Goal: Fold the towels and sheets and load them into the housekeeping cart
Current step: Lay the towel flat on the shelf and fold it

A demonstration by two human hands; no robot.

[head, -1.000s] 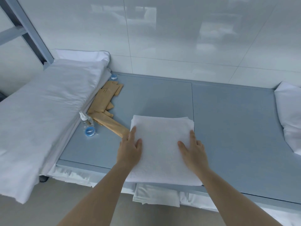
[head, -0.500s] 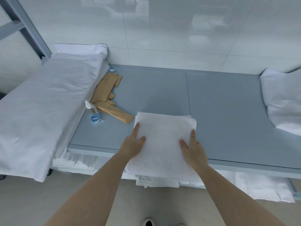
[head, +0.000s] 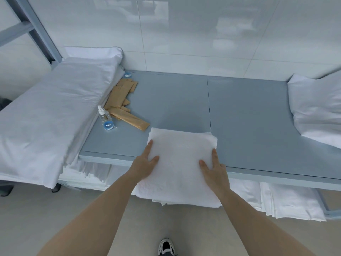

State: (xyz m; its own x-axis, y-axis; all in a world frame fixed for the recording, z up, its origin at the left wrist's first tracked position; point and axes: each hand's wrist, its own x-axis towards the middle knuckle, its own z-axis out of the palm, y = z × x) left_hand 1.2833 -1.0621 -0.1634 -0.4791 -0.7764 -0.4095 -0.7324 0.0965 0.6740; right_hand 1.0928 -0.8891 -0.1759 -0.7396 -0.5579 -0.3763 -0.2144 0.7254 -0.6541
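A folded white towel point(head: 180, 163) lies at the front edge of the grey-blue cart top point(head: 249, 126), with more than half of it hanging out over the edge toward me. My left hand point(head: 144, 163) holds its left side, one finger and the thumb showing on top. My right hand point(head: 215, 169) holds the right side the same way. The other fingers of both hands are hidden by the towel. Folded white linens point(head: 291, 200) sit on the shelf below the top.
A long stack of white sheets point(head: 46, 117) lies at the left. White bedding point(head: 317, 108) is bunched at the right. Brown paper packets point(head: 121, 100), a small spray bottle point(head: 103, 113) and a blue-capped item point(head: 108, 125) lie left of the towel. My shoe point(head: 166, 246) shows on the floor.
Both hands have drawn the towel toward me, from lying on the top to hanging over the front edge. The view has pulled back and the shoe has come into sight.
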